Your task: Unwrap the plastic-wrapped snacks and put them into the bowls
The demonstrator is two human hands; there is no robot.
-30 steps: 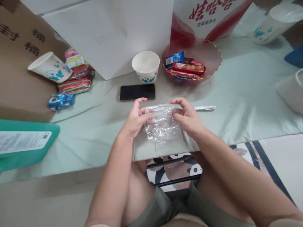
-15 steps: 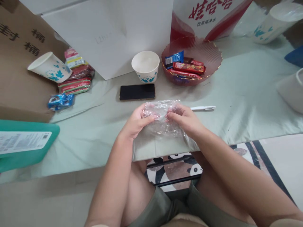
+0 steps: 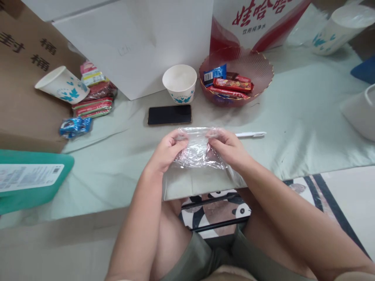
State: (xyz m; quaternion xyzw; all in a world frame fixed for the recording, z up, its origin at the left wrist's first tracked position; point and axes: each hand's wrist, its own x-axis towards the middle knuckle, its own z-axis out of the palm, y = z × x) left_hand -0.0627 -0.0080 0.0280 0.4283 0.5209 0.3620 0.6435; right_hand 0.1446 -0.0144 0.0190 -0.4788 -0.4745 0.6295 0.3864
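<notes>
Head view, and from where I stand a green container (image 3: 66, 171) is at far left; behind it, a tilted paper cup (image 3: 66, 88) is beside snack packets (image 3: 95, 107). Next, the left hand (image 3: 170, 150), almost closed, pinches the clear plastic film (image 3: 197, 150), which is spread between both hands near the front edge of the table (image 3: 295, 132). A phone (image 3: 170, 115) lies just beyond. The right hand (image 3: 230, 146) pinches the film equally, partly hiding a white pen (image 3: 253, 134). Farther back, a pink bowl (image 3: 265, 72) contains wrapped bars (image 3: 233, 84).
</notes>
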